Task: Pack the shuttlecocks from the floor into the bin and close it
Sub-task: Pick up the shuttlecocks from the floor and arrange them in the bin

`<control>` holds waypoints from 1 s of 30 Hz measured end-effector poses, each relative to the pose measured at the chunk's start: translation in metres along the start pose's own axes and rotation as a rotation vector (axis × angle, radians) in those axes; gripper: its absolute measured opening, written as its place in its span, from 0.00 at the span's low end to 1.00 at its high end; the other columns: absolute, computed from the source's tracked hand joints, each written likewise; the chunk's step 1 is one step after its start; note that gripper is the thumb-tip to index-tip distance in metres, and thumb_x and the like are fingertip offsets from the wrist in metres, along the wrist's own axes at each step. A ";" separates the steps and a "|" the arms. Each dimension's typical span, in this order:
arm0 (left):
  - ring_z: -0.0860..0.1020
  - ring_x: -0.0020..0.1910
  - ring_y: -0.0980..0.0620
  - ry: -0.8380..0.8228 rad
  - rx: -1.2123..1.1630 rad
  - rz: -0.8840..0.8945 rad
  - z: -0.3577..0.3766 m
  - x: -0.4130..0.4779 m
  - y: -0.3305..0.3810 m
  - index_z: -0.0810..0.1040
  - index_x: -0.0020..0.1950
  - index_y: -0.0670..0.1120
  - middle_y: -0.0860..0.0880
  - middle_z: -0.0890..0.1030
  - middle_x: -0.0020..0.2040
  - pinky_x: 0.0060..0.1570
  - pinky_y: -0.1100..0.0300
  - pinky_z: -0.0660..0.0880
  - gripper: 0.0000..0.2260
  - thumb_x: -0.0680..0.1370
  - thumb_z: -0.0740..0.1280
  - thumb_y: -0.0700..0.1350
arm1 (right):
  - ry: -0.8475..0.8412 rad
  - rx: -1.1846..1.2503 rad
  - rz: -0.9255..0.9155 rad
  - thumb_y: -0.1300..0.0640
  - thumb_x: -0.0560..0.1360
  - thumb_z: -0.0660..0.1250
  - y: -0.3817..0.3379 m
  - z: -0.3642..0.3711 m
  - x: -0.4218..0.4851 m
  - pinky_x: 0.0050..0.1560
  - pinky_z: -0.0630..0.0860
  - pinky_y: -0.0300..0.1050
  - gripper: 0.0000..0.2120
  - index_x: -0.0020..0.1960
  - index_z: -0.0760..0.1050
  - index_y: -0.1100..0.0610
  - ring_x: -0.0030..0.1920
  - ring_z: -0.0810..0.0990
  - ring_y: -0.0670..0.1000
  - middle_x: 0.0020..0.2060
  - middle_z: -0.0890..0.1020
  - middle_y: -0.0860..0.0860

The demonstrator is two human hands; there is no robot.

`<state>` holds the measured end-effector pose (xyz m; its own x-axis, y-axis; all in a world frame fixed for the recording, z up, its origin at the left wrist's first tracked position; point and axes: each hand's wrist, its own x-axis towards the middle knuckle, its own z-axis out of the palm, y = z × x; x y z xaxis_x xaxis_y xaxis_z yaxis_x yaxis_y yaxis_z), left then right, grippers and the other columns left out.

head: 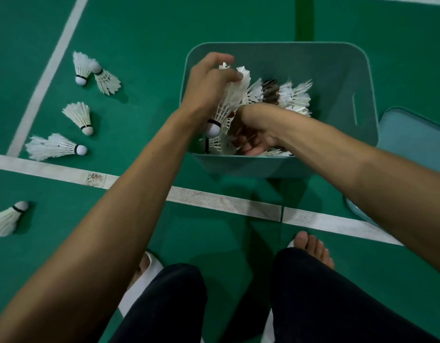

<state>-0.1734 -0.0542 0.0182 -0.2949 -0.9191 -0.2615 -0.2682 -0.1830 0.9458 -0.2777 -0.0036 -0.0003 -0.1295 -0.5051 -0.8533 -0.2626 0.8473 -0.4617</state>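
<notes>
The white feathered shuttlecock point(227, 102) in the left hand point(206, 82) hangs over the near left part of the open teal plastic bin point(342, 78), its long axis tilted, round cork nose down toward the person and feather skirt up and away. The left grip is closed around the feathers from above. The right hand point(253, 137) is down inside the bin, palm up among a heap of white shuttlecocks point(293, 97); its fingers are partly buried, so I cannot tell how far that grip is open. Five loose shuttlecocks point(80, 117) lie on the green court floor point(144, 45) to the left, one cut off by the frame edge. A pale teal lid point(417, 137) rests right of the bin, partly hidden by the right forearm.
</notes>
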 end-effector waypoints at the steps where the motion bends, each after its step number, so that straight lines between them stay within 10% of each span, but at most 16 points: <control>1: 0.83 0.55 0.47 0.005 0.010 -0.011 0.000 -0.001 0.000 0.78 0.62 0.49 0.49 0.81 0.56 0.58 0.41 0.80 0.18 0.72 0.72 0.44 | 0.009 0.010 -0.002 0.57 0.80 0.59 -0.002 0.001 0.002 0.31 0.79 0.41 0.13 0.38 0.74 0.56 0.21 0.74 0.48 0.21 0.73 0.50; 17: 0.82 0.40 0.47 -0.065 -0.151 0.028 -0.014 0.012 -0.002 0.76 0.54 0.40 0.42 0.81 0.48 0.32 0.57 0.78 0.09 0.76 0.71 0.38 | 0.027 0.038 0.003 0.66 0.83 0.58 0.000 0.023 0.030 0.19 0.67 0.37 0.15 0.37 0.66 0.59 0.19 0.68 0.49 0.17 0.69 0.53; 23: 0.82 0.38 0.48 -0.073 -0.091 0.049 -0.015 0.010 -0.005 0.75 0.54 0.42 0.45 0.82 0.46 0.33 0.55 0.79 0.10 0.76 0.73 0.41 | 0.246 -0.295 -0.182 0.63 0.77 0.70 -0.005 0.021 0.020 0.36 0.85 0.52 0.08 0.42 0.82 0.67 0.30 0.87 0.57 0.30 0.85 0.60; 30: 0.82 0.41 0.48 -0.076 -0.058 0.051 -0.016 0.010 -0.006 0.77 0.52 0.42 0.45 0.81 0.45 0.42 0.49 0.80 0.10 0.74 0.73 0.42 | 0.120 -0.138 -0.131 0.53 0.81 0.67 -0.013 -0.013 0.001 0.24 0.72 0.36 0.16 0.44 0.81 0.65 0.26 0.83 0.51 0.36 0.87 0.59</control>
<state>-0.1604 -0.0683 0.0130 -0.3758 -0.8991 -0.2244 -0.1985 -0.1584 0.9672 -0.2864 -0.0176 0.0078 -0.1967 -0.6322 -0.7494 -0.4116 0.7470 -0.5221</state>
